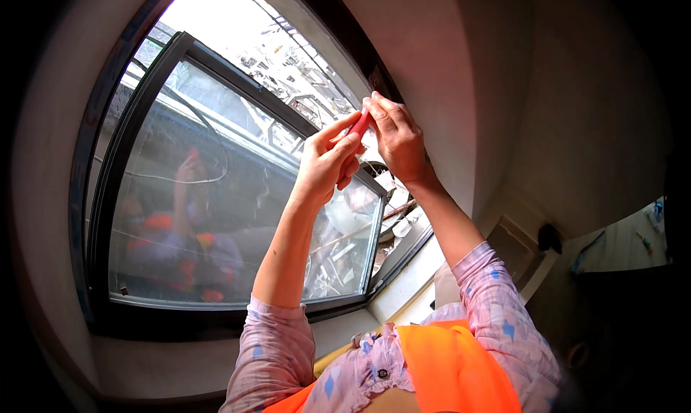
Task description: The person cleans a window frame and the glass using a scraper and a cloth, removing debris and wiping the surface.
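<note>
Both hands are raised in front of an open dark-framed window. My left hand (332,156) holds a small red object (360,124) between thumb and fingers; what exactly it is cannot be told. My right hand (397,135) meets it from the right, its fingertips at the upper end of the red object. The fingers hide part of it. Beyond the hands runs the dark upright of the window frame (345,24). The glazed sash (183,218) stands swung open to the left and behind my left hand, and it mirrors a person in orange.
A pale wall (502,89) rises to the right of the window opening. Below the sash is a light sill (345,332). Outside lie rubble and debris (402,208), with cables and bars across the opening. A loose cable shows through or in the glass.
</note>
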Demonstrator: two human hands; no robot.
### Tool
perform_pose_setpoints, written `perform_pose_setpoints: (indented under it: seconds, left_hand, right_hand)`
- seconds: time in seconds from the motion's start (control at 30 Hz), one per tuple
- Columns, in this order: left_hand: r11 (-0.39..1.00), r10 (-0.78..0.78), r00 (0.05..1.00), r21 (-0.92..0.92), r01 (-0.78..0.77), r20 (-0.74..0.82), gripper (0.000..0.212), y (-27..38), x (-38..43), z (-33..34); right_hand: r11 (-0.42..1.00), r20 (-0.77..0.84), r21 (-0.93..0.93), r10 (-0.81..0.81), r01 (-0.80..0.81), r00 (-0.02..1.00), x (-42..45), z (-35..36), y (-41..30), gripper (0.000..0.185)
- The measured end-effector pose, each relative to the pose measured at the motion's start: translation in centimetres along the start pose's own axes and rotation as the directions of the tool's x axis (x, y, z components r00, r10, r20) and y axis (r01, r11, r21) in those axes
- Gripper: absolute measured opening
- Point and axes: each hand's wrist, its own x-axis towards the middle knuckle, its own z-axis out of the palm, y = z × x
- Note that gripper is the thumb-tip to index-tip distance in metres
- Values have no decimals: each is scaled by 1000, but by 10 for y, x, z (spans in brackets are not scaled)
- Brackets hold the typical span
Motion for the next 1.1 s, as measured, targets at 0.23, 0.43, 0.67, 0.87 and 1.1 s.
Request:
perform_pose_setpoints:
  seconds: [0.23,0.43,0.67,0.87,1.1]
  left_hand:
    - [996,-3,1000,-84,1,-26,49,-6,5,4]
    - [999,7,1000,-32,-7,-7,46,0,17,5]
    - [993,75,997,88,-73,-24,44,-8,19,10]
    - [986,56,998,160,-51,-26,44,-31,1,13]
    - [999,32,999,-13,-32,-44,47,-22,1,7]
  right_hand:
    - [999,30,-22,-30,30,999,3,-1,7,36]
    - [1000,-33,2,-8,8,999,7,5,19,35]
    - [999,-15,26,31,-31,999,4,2,18,38]
    - [997,40,68,42,-45,998,-18,-10,15,38]
    - [939,27,243,244,-243,969,3,-16,18,32]
